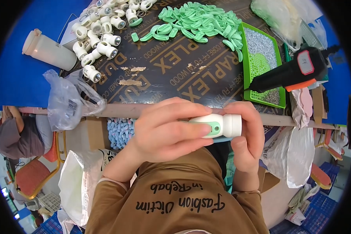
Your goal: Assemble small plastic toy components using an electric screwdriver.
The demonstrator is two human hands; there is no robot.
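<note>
A small white flashlight (232, 125) with a green cover piece (217, 125) on its side lies level between my hands, just in front of the table edge. My left hand (165, 130) is wrapped around its body, the thumb pressed on the green piece. A small dark round spot shows at the end of that piece. The fingers of my right hand (251, 130) curl around the wide head end, thumb below. My left fingers hide the flashlight's rear part.
White flashlights (105, 27) are heaped at the far left, green cover pieces (201, 23) at the far middle. At right, a black electric screwdriver (288, 70) reaches over a green tray (245, 58) of small screws. A plastic bag (72, 99) hangs over the left edge. Another person (19, 134) sits at left.
</note>
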